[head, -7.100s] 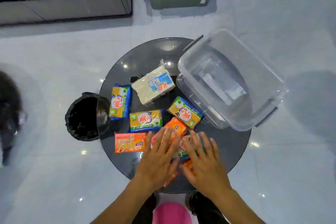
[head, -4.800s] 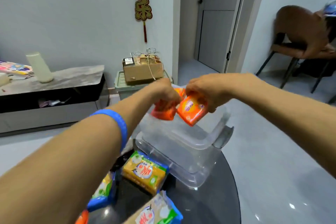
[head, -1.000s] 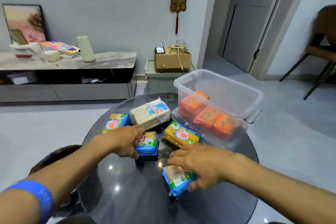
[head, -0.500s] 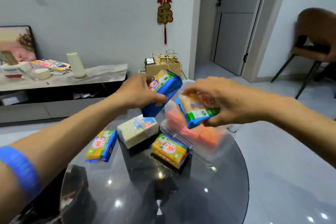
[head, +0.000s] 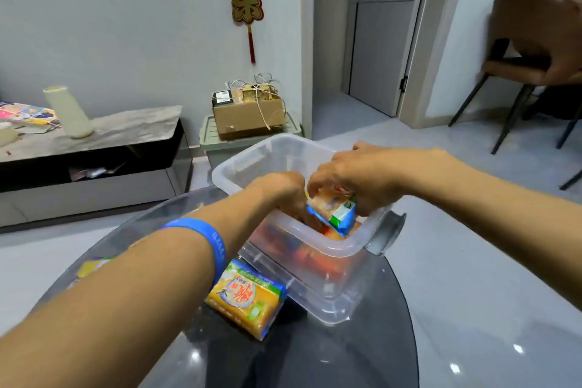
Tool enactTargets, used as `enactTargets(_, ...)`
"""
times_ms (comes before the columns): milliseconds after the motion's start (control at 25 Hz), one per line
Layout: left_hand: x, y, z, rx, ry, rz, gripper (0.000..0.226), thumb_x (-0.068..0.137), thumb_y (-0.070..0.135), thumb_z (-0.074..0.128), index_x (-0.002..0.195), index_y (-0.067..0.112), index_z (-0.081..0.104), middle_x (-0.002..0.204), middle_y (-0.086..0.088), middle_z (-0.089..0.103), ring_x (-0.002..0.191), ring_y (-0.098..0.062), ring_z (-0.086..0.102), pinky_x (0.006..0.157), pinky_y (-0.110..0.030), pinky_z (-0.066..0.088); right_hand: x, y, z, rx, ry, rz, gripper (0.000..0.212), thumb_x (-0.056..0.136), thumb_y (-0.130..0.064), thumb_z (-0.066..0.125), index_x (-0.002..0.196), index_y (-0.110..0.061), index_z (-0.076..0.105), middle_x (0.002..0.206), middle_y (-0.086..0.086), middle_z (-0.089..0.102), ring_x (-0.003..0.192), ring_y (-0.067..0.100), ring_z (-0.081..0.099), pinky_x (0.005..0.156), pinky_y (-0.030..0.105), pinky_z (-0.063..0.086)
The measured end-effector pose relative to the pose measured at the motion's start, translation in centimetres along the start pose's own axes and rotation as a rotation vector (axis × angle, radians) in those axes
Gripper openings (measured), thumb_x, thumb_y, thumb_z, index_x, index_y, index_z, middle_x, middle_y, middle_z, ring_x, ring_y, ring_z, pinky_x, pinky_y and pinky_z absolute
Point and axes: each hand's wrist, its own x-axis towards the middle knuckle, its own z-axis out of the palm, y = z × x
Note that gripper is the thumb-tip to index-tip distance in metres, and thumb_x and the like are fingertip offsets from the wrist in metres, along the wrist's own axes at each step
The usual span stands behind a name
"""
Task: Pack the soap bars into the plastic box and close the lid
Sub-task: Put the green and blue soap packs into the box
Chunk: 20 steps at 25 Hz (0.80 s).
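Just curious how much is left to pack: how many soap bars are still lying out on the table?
2 in view: a yellow soap bar beside the plastic box, and a second bar peeking out behind the left forearm. That arm may hide more.

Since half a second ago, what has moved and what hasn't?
Both hands have dropped into the plastic box. The right hand lowers its blue-wrapped soap bar inside; the left hand is deeper, its bar hidden. The orange bars stay in the box, and the yellow soap bar stays on the table.
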Motion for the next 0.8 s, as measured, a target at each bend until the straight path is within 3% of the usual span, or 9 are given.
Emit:
enactTargets(80, 0.0, -0.8, -0.5, 0.029, -0.020, -0.034, 0.043, 0.076, 0.030, 0.079, 0.112, 0.007, 0.069, 0.102, -0.011, 0.072, 0.087, -0.029, 0.069, 0.077, -0.034, 0.058, 1.4, -0.6, 1.1, 0.120, -0.130, 0.007, 0.060, 0.078, -0.023, 0.076, 0.127, -0.039, 0.044, 0.117, -0.005, 0.058, 0.102, 0.021, 0.053, 0.084, 0.033, 0.039)
enactTargets(160, -0.9, -2.0, -1.3, 0.091, -0.004, -0.027, 0.045, 0.074, 0.033, 0.081, 0.111, 0.010, 0.071, 0.107, -0.009, 0.072, 0.096, -0.029, 0.069, 0.080, -0.035, 0.057, 2.6, -1.4, 1.9, 0.312, -0.291, 0.008, 0.053, 0.083, -0.019, 0.073, 0.129, -0.030, 0.050, 0.114, -0.003, 0.055, 0.094, 0.019, 0.050, 0.078, 0.025, 0.037)
enactTargets(240, -2.1, -3.4, -1.8, 0.127, 0.136, 0.018, 0.041, 0.076, 0.037, 0.078, 0.109, 0.013, 0.073, 0.109, -0.007, 0.071, 0.098, -0.026, 0.066, 0.080, -0.032, 0.051, 3.1, -2.6, 2.2, 0.384, -0.437, 0.067, 0.040, 0.085, -0.024, 0.069, 0.124, -0.030, 0.059, 0.107, -0.005, 0.057, 0.087, 0.015, 0.053, 0.069, 0.021, 0.040)
enactTargets(320, -4.3, -4.9, -2.1, -0.037, 0.350, 0.086, 0.023, 0.082, 0.031, 0.072, 0.098, 0.015, 0.075, 0.102, -0.006, 0.074, 0.091, -0.023, 0.065, 0.074, -0.028, 0.047, 2.7, -3.5, 1.6, 0.439, -0.413, 0.131, 0.026, 0.084, -0.032, 0.068, 0.111, -0.032, 0.066, 0.099, -0.008, 0.061, 0.089, 0.014, 0.059, 0.074, 0.024, 0.045)
enactTargets(400, -7.8, -6.9, -2.0, -0.227, 0.584, 0.148, 0.010, 0.082, 0.021, 0.067, 0.088, 0.017, 0.075, 0.087, -0.003, 0.073, 0.083, -0.022, 0.067, 0.069, -0.026, 0.045, 1.8, -4.1, 0.8, 0.477, -0.169, 0.164, 0.018, 0.084, -0.027, 0.069, 0.102, -0.029, 0.069, 0.094, -0.010, 0.065, 0.093, 0.015, 0.062, 0.080, 0.028, 0.048)
enactTargets(480, -11.0, -9.9, -0.9, -0.342, 0.817, 0.162, 0.010, 0.080, 0.016, 0.065, 0.085, 0.017, 0.073, 0.078, 0.002, 0.068, 0.075, -0.020, 0.066, 0.068, -0.027, 0.048, 0.7, -5.4, 0.0, 0.568, 0.266, 0.209, 0.010, 0.083, -0.023, 0.070, 0.093, -0.026, 0.071, 0.087, -0.013, 0.068, 0.085, 0.012, 0.065, 0.071, 0.024, 0.048)
enactTargets(560, -13.7, -14.5, 1.6, -0.392, 0.949, 0.015, 0.014, 0.078, 0.018, 0.062, 0.089, 0.016, 0.071, 0.085, -0.001, 0.070, 0.079, -0.023, 0.066, 0.074, -0.033, 0.053, 0.4, -9.2, -0.8, 0.652, 0.665, 0.149, 0.004, 0.082, -0.025, 0.067, 0.084, -0.026, 0.070, 0.079, -0.014, 0.068, 0.074, 0.002, 0.064, 0.061, 0.017, 0.045)
enactTargets(680, -16.4, -21.1, 6.8, -0.199, 0.628, -0.460, 0.042, 0.080, 0.038, 0.062, 0.115, 0.016, 0.061, 0.118, -0.013, 0.064, 0.111, -0.035, 0.057, 0.088, -0.042, 0.047, 1.5, -16.3, -0.7, 0.591, 0.714, -0.021, 0.009, 0.080, -0.028, 0.060, 0.085, -0.025, 0.067, 0.081, -0.010, 0.069, 0.075, 0.008, 0.062, 0.063, 0.028, 0.049)
enactTargets(800, -18.1, -24.9, 11.5, -0.199, 0.386, -0.641, 0.065, 0.072, 0.060, 0.067, 0.121, 0.022, 0.049, 0.115, -0.009, 0.057, 0.106, -0.031, 0.053, 0.073, -0.035, 0.047, 3.8, -21.1, 2.7, 0.407, 0.346, 0.101, 0.026, 0.087, -0.036, 0.054, 0.105, -0.019, 0.062, 0.111, 0.004, 0.066, 0.101, 0.026, 0.061, 0.078, 0.035, 0.049)
